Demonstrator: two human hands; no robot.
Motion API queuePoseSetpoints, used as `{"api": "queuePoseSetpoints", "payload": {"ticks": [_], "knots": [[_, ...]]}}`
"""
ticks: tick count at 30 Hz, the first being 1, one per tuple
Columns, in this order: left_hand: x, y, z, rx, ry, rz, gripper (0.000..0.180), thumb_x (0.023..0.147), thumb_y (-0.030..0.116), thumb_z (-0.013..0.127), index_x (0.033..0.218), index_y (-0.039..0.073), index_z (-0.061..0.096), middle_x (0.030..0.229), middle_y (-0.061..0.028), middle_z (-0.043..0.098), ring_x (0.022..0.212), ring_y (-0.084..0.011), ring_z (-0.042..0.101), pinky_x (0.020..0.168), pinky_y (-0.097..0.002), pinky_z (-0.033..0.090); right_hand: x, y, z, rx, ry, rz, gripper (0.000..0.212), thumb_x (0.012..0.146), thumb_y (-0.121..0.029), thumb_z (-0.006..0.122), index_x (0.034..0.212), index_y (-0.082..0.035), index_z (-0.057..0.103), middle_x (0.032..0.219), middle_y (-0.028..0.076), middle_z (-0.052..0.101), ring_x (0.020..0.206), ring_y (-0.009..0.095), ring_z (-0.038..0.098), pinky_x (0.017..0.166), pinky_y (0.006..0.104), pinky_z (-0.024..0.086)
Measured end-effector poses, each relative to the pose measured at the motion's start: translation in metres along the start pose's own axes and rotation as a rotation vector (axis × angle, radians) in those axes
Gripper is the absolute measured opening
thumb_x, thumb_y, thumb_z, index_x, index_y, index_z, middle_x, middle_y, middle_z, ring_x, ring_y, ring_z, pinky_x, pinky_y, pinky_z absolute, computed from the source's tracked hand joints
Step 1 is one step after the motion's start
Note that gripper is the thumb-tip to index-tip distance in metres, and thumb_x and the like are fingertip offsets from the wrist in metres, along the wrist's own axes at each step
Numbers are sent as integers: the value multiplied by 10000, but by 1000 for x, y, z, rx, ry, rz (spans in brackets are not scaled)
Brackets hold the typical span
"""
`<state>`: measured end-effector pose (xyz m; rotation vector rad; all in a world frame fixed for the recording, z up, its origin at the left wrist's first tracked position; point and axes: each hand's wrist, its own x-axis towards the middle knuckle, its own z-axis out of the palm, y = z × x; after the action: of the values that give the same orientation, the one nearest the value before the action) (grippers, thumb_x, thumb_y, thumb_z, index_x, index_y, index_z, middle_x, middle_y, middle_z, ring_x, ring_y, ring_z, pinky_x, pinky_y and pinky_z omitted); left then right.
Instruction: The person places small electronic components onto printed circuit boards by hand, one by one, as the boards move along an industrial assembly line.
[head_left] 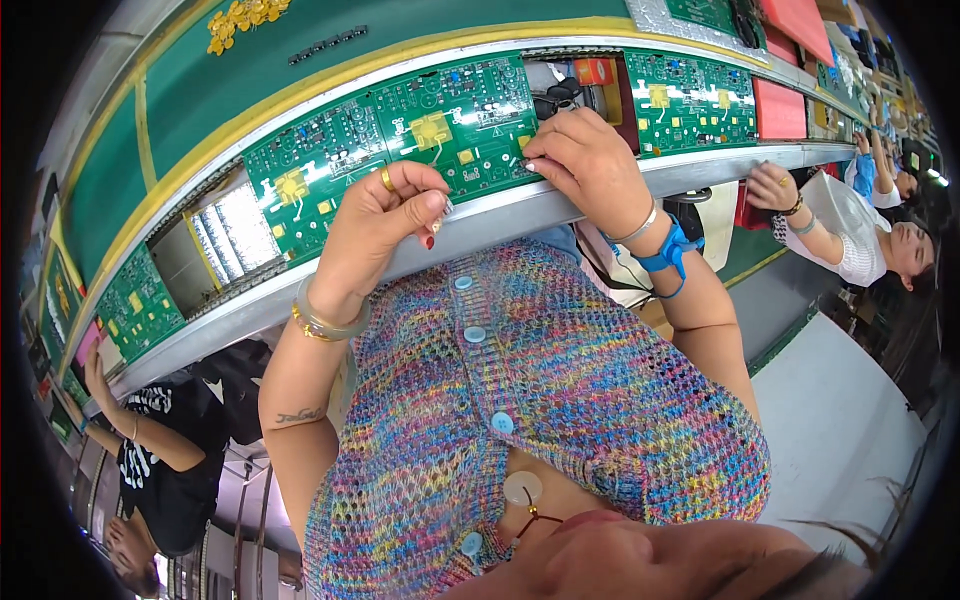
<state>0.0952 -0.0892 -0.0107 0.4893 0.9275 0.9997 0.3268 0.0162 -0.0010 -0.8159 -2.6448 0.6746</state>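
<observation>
A green circuit board [480, 95] with small components and yellow patches lies on the conveyor line in front of me. My left hand [375, 220] is over its near edge, thumb and fingers pressed together. Small electronic parts [440, 218] with silvery and red bits poke out of that grip; their exact kind is too small to tell. My right hand [590, 165] is at the board's near right corner, with thumb and index finger pinched close to a yellow patch. What lies between those fingertips, if anything, I cannot make out.
The metal rail [500, 212] runs along my side. Another green board [690, 100] sits to the right, one [135, 300] to the left. On the far green shelf lie yellow parts [240, 22] and a row of black components [328, 45]. Co-workers flank me on both sides.
</observation>
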Motion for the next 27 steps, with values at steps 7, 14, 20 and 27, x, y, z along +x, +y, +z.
{"api": "queuePoseSetpoints", "payload": {"ticks": [7,14,20,27], "knots": [[-2,-7,6,-59,39,-19,146,857,129,649,945,19,612,768,-30,615,676,-86,581,569,-201,473,-1,-3,2,-51,24,-28,155,704,-66,675,846,-60,615,870,62,580,840,252,548,738,350,458],[-3,-7,10,-64,33,-11,135,863,122,639,950,21,615,789,-34,630,705,-89,607,581,-196,485,0,-2,0,-106,-18,-121,182,699,-72,685,871,-65,624,873,55,585,830,242,559,736,342,461],[-4,-18,25,-110,72,30,135,852,89,646,963,18,619,808,-46,642,717,-95,617,594,-211,501,-1,-37,-9,331,108,43,163,745,-131,694,878,-72,621,784,51,612,717,222,595,624,330,467],[0,-30,35,-117,71,143,134,846,81,651,959,13,627,817,-60,652,700,-98,617,583,-216,510,-4,-54,-6,468,79,165,162,758,-116,703,896,-70,631,755,57,619,681,211,608,602,309,469]]}}
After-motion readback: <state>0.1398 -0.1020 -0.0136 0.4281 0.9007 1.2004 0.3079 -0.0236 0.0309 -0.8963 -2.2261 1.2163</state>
